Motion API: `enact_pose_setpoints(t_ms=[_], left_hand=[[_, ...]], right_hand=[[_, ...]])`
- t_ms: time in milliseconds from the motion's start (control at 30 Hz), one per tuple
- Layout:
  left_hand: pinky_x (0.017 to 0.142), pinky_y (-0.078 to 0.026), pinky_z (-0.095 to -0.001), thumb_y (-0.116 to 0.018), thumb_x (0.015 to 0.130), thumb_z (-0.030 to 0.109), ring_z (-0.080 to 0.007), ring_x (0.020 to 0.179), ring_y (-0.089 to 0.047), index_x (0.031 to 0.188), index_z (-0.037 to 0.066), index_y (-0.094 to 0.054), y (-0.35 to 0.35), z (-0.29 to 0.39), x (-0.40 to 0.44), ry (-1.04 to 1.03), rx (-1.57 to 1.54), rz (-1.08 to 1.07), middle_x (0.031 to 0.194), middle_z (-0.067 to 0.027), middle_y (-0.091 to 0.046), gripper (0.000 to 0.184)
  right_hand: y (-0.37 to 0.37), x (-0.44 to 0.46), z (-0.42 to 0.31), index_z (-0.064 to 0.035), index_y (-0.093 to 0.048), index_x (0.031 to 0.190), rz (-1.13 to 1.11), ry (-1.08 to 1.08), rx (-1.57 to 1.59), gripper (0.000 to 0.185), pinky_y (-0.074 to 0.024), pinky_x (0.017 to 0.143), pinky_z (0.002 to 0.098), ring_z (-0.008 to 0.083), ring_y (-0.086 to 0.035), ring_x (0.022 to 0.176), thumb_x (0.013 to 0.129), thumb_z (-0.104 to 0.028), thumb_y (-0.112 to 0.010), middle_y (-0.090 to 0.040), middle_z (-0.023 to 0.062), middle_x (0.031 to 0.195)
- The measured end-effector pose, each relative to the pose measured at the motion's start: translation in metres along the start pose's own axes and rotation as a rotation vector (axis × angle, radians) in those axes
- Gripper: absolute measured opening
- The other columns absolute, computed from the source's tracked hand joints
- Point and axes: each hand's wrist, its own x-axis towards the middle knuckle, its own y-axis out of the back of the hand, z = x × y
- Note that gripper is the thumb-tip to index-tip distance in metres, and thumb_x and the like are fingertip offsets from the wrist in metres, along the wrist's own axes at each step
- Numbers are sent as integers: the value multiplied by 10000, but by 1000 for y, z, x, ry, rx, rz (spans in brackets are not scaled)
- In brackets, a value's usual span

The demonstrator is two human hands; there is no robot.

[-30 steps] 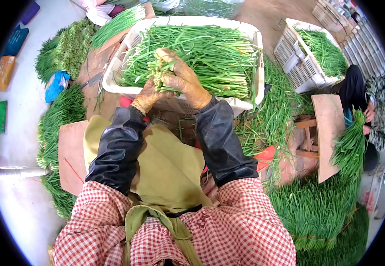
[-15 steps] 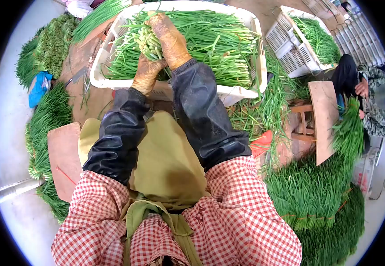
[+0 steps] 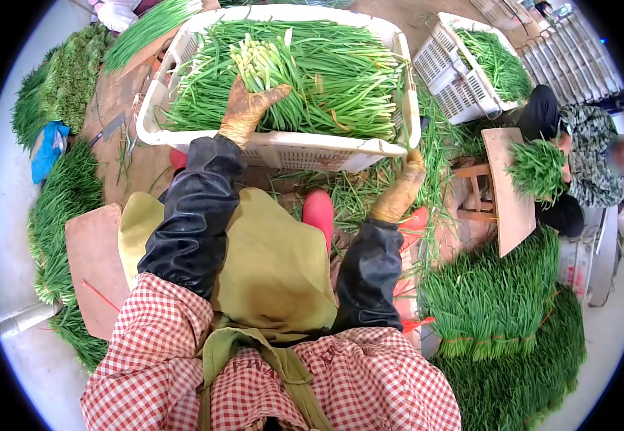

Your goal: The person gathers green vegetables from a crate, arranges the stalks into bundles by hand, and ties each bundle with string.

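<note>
A bunch of garlic chives [image 3: 262,65] with pale cut ends lies on top of the leaves in a white plastic crate [image 3: 297,144]. My left hand [image 3: 249,109], in a stained tan glove, is at the near side of this bunch. Its thumb lies across the stems, and its other fingers are partly hidden. Outside the crate's front right corner is my right hand [image 3: 399,188], gloved the same way, with fingers drawn together and pointing up. A thin green strand shows by its fingertips; what they hold is unclear.
Another crate of chives [image 3: 473,79] stands at the upper right. A person in camouflage sleeves [image 3: 592,154] handles greens beside a board [image 3: 509,190]. Tied bunches [image 3: 491,309] stand at lower right. A knife [image 3: 107,129] lies at left, near a blue bag [image 3: 50,151]. Loose leaves litter the floor.
My right hand has left the bunch and moved right and down, outside the crate. My left hand stays by the bunch, now lower in the crate. The other person's greens have been raised.
</note>
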Motion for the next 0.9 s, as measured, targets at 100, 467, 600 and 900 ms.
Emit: enact_pose_setpoints(t_ms=[100, 467, 600, 900], left_hand=[[974, -413, -319, -801, 718, 163, -172, 1059, -558, 1266, 25, -482, -3, 8, -4, 27, 0, 16, 1168, -68, -586, 649], [885, -473, -287, -775, 745, 74, -140, 949, -606, 1170, 24, -547, -5, -1, 0, -32, -48, 15, 1058, -36, -643, 484], [902, -484, -296, -772, 742, 41, -147, 975, -607, 1200, 18, -514, 8, -5, 2, -24, 18, 5, 1089, -50, -634, 526], [964, -462, -310, -828, 697, 104, -177, 1072, -578, 1299, 38, -417, 2, 1, -3, 166, -119, -50, 1168, -74, -603, 731]], right_hand=[[36, 25, 13, 0, -497, 1248, -252, 542, -889, 408, -412, 967, 405, 326, -522, 1140, 839, 4, -498, -548, 187, 1227], [-90, 83, -36, -143, -401, 1373, -1035, 951, -1394, 556, -278, 1112, 448, 280, -383, 1320, 839, -154, -557, -475, 98, 1371], [-56, 117, 53, -131, -430, 1356, -1160, 431, -1752, 498, -325, 1074, 432, 276, -413, 1293, 901, -320, -499, -452, 108, 1392], [-135, 97, -22, -77, -155, 1488, -1188, 319, -583, 1119, -205, 1141, 381, 318, -237, 1393, 657, -449, -806, -223, 204, 1510]])
